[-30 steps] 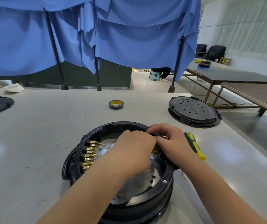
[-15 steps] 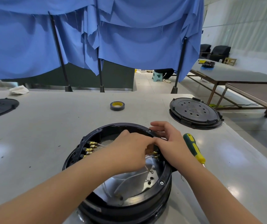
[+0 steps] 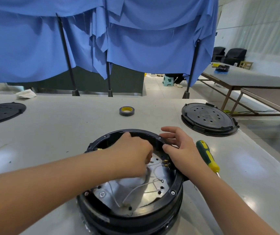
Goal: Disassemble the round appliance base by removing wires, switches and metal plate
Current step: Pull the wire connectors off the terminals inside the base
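The round appliance base (image 3: pixel 132 197) sits on the pale worktop (image 3: pixel 54 133) right in front of the person, open side up, so that the shiny metal plate (image 3: pixel 135 189) and the thin white wires (image 3: pixel 146 184) lying across it can be reached from above. The left hand (image 3: pixel 132 151) reaches down inside the ring from the near left, its fingers curled and bunched over the wiring at the right of the plate; it looks to be pinching a wire end, though the fingertips are hidden by the hand's own back, so what exactly it grasps cannot be told. The right hand (image 3: pixel 179 150) rests on the black rim on the right with its fingers spread and relaxed, clasping nothing, probably to steady the base so it does not slide or turn while the other hand tugs. Just below its thumb, small brass terminals (image 3: pixel 166 163) stand at the rim's inner wall, where the wires seem to end. A green-and-yellow screwdriver (image 3: pixel 207 157) lies on the worktop just right of the base, within easy reach, likely for the plate's screws. Farther back lie a roll of tape (image 3: pixel 126 111) and a round black cover (image 3: pixel 208 118), well apart from the work.
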{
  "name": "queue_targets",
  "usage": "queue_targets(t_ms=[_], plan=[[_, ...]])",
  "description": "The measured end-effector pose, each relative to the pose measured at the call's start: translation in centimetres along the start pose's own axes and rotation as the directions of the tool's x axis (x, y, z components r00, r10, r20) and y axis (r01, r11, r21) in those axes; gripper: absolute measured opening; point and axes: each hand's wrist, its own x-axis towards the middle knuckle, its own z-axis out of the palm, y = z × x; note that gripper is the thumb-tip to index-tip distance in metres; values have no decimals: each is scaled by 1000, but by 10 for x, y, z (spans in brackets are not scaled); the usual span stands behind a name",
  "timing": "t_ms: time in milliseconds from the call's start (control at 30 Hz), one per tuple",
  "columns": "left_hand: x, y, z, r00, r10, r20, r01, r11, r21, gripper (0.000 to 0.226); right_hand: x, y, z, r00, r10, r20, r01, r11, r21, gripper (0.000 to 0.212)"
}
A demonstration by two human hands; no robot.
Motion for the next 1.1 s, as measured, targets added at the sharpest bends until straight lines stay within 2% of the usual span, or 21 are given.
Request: queue_targets(t_ms=[100, 233, 367, 500, 667, 833, 1100], plan=[[3, -5, -8, 998, -22, -66, 13, 991, -134, 11, 0, 0, 0, 1000, -4, -9, 4, 1000, 1, 46], [9, 3, -12, 998, -55, -43, 39, 950, -310, 9, -2, -1, 0, 1000, -25, 6, 25, 1000, 3, 43], [6, -1, -10, 987, -127, -100, 39, 788, -615, 13, -3, -2, 0, 1000, -18, -2, 18, 1000, 12, 38], [5, -7, -4, 955, -238, -176, 24, 653, -757, 16, -7, -7, 2, 999, -44, -29, 44, 999, -14, 32], [4, -7, 12, 928, -320, -193, 36, 591, -806, 9, -13, -11, -2, 998, -64, -4, 64, 987, 145, 15], [1, -4, 12, 919, -330, -217, 25, 598, -801, 10, -11, -14, -5, 1000, -2, 16, -2, 961, 275, 8], [-3, -1, 10, 932, -289, -220, 37, 679, -733, 10, -12, -14, -1, 999, 28, 41, -32, 993, 111, 9]])
